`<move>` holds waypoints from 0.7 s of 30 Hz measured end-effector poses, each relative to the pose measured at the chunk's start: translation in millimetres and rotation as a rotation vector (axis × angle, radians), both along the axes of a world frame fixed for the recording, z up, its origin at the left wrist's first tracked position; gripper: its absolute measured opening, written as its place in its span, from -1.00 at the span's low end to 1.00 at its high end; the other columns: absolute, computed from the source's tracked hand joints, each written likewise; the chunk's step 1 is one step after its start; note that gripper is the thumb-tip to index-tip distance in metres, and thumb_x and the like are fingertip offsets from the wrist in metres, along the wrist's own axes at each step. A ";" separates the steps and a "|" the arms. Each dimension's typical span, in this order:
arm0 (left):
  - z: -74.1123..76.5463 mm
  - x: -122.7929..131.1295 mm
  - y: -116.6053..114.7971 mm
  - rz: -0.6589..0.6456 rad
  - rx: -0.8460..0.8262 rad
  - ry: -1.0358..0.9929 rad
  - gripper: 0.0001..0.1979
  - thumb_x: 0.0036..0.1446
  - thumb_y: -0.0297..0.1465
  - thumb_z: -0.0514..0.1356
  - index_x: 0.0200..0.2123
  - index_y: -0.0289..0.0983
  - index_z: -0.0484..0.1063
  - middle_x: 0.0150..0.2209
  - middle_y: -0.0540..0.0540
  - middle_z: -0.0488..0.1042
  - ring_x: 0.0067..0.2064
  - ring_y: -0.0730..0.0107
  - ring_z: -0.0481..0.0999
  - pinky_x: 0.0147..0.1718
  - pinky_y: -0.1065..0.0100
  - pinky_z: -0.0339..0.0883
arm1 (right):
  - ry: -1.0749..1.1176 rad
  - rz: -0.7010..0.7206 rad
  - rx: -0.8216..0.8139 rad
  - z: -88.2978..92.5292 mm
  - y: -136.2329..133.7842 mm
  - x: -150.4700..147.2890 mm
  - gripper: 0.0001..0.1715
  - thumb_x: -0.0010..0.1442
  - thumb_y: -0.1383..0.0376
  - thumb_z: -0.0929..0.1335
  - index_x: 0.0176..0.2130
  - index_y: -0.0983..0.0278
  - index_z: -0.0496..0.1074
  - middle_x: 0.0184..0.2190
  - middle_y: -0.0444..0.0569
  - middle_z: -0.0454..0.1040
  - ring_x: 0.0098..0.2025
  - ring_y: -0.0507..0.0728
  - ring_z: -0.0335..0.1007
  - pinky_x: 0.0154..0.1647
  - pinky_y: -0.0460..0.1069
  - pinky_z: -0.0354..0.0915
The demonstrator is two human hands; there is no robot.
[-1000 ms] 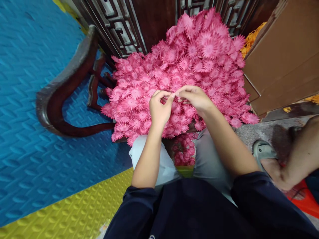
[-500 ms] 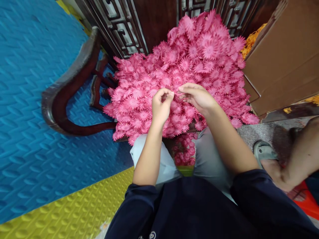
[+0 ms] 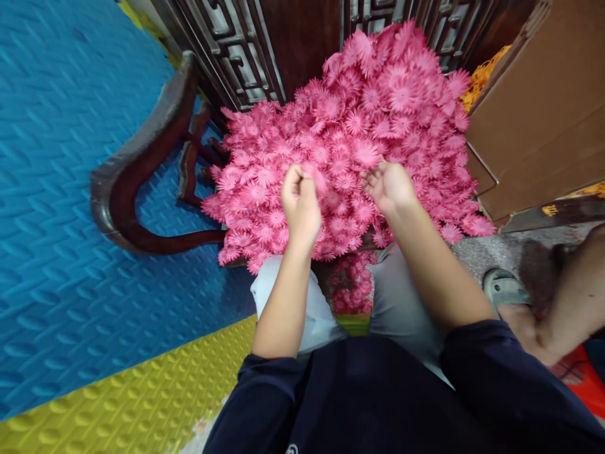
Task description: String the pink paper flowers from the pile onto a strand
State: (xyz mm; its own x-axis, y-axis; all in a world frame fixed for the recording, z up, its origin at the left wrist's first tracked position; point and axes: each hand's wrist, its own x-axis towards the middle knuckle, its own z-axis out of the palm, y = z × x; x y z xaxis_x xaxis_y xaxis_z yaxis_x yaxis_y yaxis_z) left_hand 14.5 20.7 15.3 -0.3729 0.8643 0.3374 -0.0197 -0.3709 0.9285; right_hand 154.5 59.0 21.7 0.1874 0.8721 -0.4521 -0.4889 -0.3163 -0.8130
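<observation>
My left hand (image 3: 301, 205) is closed, thumb against bent fingers, pinching a pink artificial flower (image 3: 316, 180) that is smeared by motion. To its right, my right hand (image 3: 390, 188) is turned palm up with its fingers loosely apart. Just beyond those fingertips is a paler pink flower (image 3: 366, 153); whether the fingers touch it I cannot tell. Both hands are over a large heap of pink flower heads (image 3: 265, 180), which have narrow petals and small dark centres.
A dark wooden armrest (image 3: 120, 214) curves out left of the heap, above blue matting (image 3: 51, 252). Behind stands a carved wooden panel (image 3: 302, 50). At right are a cardboard box (image 3: 543, 107), orange material (image 3: 484, 79) and another person's sandalled foot (image 3: 513, 296). More pink flowers (image 3: 352, 284) lie below, between my knees.
My hands have moved apart. The right one has turned palm up, with a paler flower now at its fingertips. A pink flower now shows in my left fingers.
</observation>
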 end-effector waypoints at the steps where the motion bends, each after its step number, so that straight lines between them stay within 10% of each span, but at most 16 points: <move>1: -0.6 -4.8 1.8 0.066 0.018 -0.025 -0.64 0.23 -0.27 0.13 -0.57 -0.24 0.12 -0.56 0.06 0.12 -0.51 0.52 0.15 -0.46 0.44 0.13 | -0.011 -0.015 0.017 -2.9 2.4 3.4 -0.81 0.22 0.42 0.12 -0.40 0.25 0.19 -0.44 -0.18 0.34 -0.52 -0.11 0.27 -0.45 -0.16 0.23; 5: -11.0 -24.9 15.9 0.267 -0.167 -0.173 -0.76 0.19 -0.19 0.16 -0.39 -0.22 0.29 -0.44 0.02 0.29 -0.43 0.51 0.29 -0.38 0.44 0.25 | -0.081 0.094 0.094 -10.3 2.8 6.5 -0.92 0.17 0.27 0.28 -0.32 0.24 0.30 -0.33 -0.16 0.43 -0.46 -0.09 0.32 -0.42 -0.14 0.25; 14: -15.6 5.0 4.5 -0.181 -0.179 0.170 -0.93 0.08 -0.37 0.27 -0.42 -0.23 0.50 -0.38 -0.01 0.54 -0.33 0.46 0.47 -0.25 0.39 0.33 | -0.068 0.342 0.165 -7.5 -21.0 -6.7 -0.84 -0.04 0.28 0.42 -0.36 0.23 0.43 -0.40 -0.19 0.47 -0.43 -0.09 0.34 -0.44 -0.16 0.18; 21: -11.1 8.3 3.0 -0.031 -0.157 0.254 -0.91 -0.01 -0.41 0.33 -0.52 -0.24 0.53 -0.53 0.04 0.45 -0.46 0.50 0.36 -0.41 0.41 0.24 | -0.046 0.446 0.176 -3.2 -19.9 -3.5 -0.81 -0.11 0.26 0.48 -0.43 0.26 0.47 -0.46 -0.18 0.48 -0.45 -0.09 0.36 -0.46 -0.17 0.20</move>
